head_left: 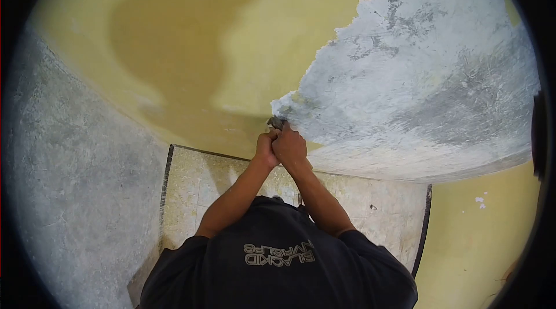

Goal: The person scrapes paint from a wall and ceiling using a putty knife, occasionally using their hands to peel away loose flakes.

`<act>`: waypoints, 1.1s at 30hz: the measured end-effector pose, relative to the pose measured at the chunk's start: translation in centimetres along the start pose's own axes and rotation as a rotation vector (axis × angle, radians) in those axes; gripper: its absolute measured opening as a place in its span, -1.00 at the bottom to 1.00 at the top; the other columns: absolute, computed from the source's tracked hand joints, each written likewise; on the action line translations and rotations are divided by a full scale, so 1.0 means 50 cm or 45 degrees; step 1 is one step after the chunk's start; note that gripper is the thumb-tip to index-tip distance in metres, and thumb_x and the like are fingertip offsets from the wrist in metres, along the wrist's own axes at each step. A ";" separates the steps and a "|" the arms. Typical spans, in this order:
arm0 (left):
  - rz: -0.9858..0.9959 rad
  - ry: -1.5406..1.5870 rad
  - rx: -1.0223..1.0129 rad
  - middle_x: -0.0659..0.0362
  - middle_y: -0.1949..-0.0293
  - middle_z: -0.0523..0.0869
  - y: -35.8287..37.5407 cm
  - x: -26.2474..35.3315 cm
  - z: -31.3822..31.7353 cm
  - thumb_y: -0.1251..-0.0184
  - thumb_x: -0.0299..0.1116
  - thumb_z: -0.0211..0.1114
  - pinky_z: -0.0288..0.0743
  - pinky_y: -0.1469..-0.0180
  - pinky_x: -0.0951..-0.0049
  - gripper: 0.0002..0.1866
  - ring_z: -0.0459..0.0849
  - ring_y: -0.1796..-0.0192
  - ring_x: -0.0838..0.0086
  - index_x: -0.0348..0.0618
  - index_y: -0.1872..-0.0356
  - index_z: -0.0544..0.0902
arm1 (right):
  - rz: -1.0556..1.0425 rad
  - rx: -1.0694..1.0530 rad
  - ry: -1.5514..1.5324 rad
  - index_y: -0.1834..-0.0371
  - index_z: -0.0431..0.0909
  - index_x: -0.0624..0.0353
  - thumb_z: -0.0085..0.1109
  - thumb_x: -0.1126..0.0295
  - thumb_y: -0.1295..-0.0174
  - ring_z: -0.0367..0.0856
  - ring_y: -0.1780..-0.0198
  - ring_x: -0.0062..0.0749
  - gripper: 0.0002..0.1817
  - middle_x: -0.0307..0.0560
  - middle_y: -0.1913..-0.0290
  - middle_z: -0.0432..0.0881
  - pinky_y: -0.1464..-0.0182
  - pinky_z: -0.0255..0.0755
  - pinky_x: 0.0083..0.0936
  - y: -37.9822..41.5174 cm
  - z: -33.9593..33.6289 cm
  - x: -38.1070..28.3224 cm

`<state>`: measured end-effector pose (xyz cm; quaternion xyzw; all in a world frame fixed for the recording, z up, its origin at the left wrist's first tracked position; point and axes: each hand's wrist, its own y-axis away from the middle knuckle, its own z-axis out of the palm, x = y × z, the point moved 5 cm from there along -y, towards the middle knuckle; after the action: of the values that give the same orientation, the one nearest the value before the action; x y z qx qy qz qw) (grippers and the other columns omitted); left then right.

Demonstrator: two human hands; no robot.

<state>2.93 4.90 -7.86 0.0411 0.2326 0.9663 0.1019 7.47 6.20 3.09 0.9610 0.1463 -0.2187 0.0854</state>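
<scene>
Left grip and right grip close around a dark tool, protruding ahead beside the yellow paint's ragged edge; stripped wall extends right.

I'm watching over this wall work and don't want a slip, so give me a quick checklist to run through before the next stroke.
1. Both hands at the tool: ok; left hand and right hand close together on the small dark tool.
2. Tool at the coating's edge: ok; it sits where yellow coating meets the pale stripped patch.
3. Blade angle against the wall: cannot tell; too small and partly covered.
4. Even light: not ok; a large shadow falls across the coating beside the hands.
5. Floor free of debris: not ok; flecks are scattered on it.
</scene>
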 end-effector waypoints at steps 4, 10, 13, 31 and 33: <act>-0.021 0.017 -0.033 0.14 0.33 0.63 0.004 -0.004 0.009 -0.30 -0.36 0.04 0.46 -0.02 0.20 -0.88 0.59 0.18 0.33 -0.11 0.29 0.52 | 0.049 0.024 0.016 -0.03 0.34 0.25 -0.05 0.24 -0.19 0.62 0.31 0.23 -0.60 0.32 0.41 0.61 0.23 0.48 0.02 0.006 -0.016 0.003; -0.011 -0.006 -0.075 0.12 0.29 0.64 0.001 0.038 -0.013 -0.32 -0.33 0.01 0.44 -0.06 0.18 -0.84 0.59 0.17 0.30 -0.14 0.33 0.54 | -0.018 0.030 0.008 0.02 0.34 0.26 -0.05 0.27 -0.17 0.62 0.32 0.23 -0.63 0.33 0.42 0.61 0.23 0.47 0.02 -0.014 0.016 -0.024; -0.014 -0.023 -0.026 0.13 0.30 0.64 0.030 0.031 0.012 -0.33 -0.32 0.02 0.44 -0.06 0.17 -0.83 0.59 0.18 0.29 -0.14 0.35 0.54 | -0.015 0.016 0.002 0.03 0.35 0.26 -0.06 0.26 -0.18 0.62 0.33 0.24 -0.64 0.32 0.42 0.61 0.23 0.47 0.02 -0.004 0.013 -0.023; -0.107 -0.013 -0.223 0.12 0.24 0.65 0.002 0.023 -0.011 -0.29 -0.31 0.06 0.46 -0.05 0.22 -0.84 0.61 0.13 0.30 -0.15 0.27 0.55 | -0.018 0.154 0.038 0.01 0.37 0.29 -0.02 0.26 -0.17 0.61 0.39 0.24 -0.61 0.31 0.48 0.61 0.31 0.50 0.02 0.000 0.011 -0.005; -0.086 0.063 -0.304 0.10 0.22 0.65 0.004 0.019 0.007 -0.29 -0.31 0.05 0.46 -0.06 0.21 -0.82 0.61 0.12 0.29 -0.16 0.25 0.55 | -0.001 0.136 0.002 0.01 0.36 0.29 -0.01 0.24 -0.20 0.60 0.38 0.27 -0.61 0.34 0.48 0.60 0.27 0.49 0.05 0.003 0.003 -0.012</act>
<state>2.02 5.10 -7.45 -0.0029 0.1198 0.9839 0.1327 6.95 5.87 3.22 0.9643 0.1350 -0.2254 0.0336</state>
